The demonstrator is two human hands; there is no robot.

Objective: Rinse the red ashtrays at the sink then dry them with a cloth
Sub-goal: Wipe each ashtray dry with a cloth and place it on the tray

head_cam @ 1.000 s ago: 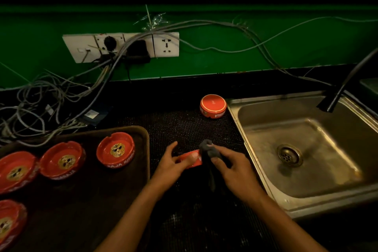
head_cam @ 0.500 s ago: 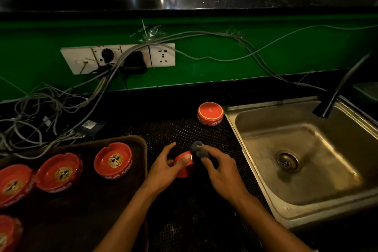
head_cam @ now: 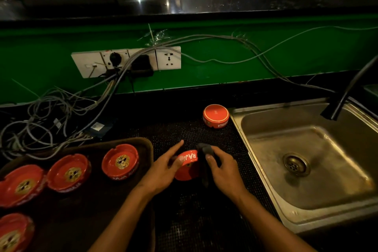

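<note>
L hand pinches tilted ashtray by rim, forefinger straight; R hand grips cloth against it. Your L pinch thin: hard wipe could knock ashtray onto bench.

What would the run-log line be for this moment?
stage: drying | left hand: holds ashtray tilted | right hand: pinches cloth against it | tap: no water seen

Red ashtray tilted w/ dark cloth, one inverted

Six red ashtrays — one cloth, one tray, one sink.
</note>
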